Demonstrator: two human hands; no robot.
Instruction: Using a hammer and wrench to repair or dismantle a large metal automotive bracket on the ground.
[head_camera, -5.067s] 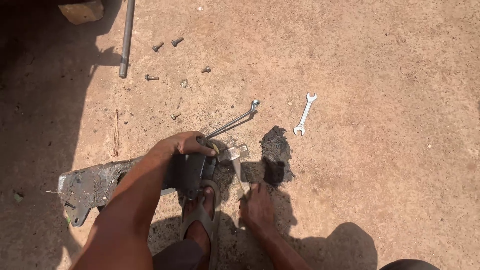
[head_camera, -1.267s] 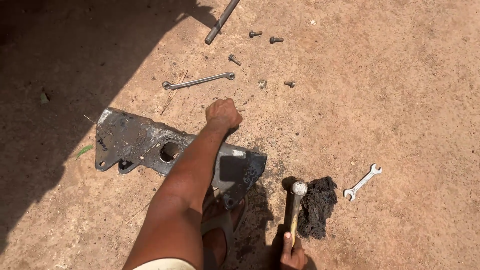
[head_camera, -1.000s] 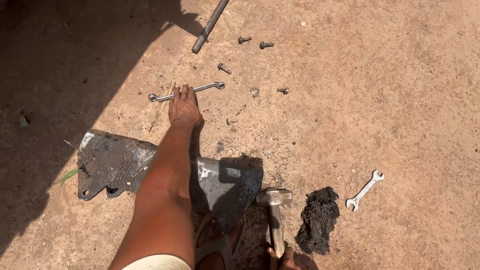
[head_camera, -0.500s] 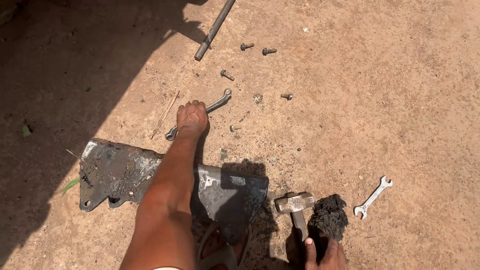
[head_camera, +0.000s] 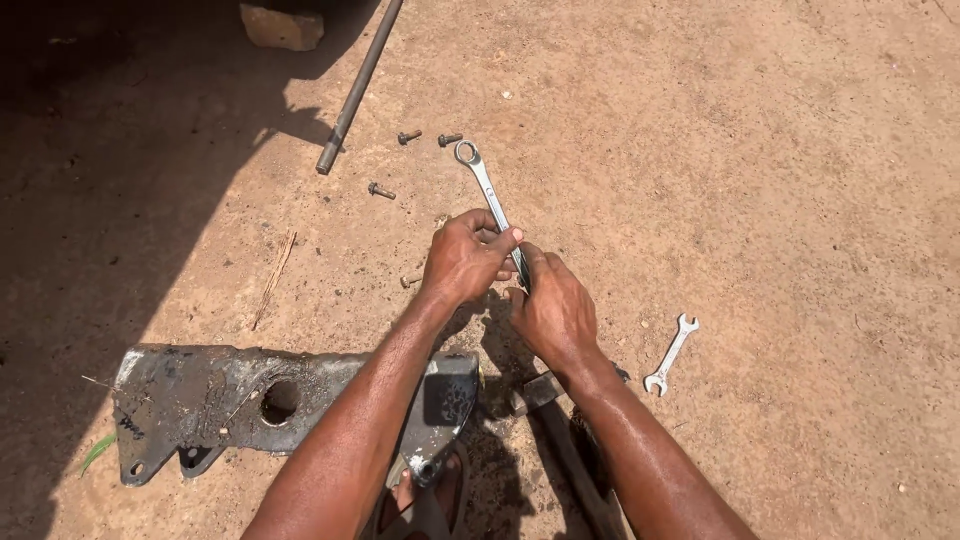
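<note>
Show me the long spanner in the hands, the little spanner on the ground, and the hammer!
long spanner (head_camera: 484, 183), head view, on its shaft below the ring end.
little spanner (head_camera: 671, 353), head view, mid-shaft.
hammer (head_camera: 536, 392), head view, on its metal head.

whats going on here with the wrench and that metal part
A person crouched on dirt ground holds a ring wrench in both hands: the left hand and the right hand grip its lower end, the ring end pointing away. A greasy metal bracket lies under the left arm, a hammer under the right. A small open wrench, loose bolts and a rod lie nearby.
</note>
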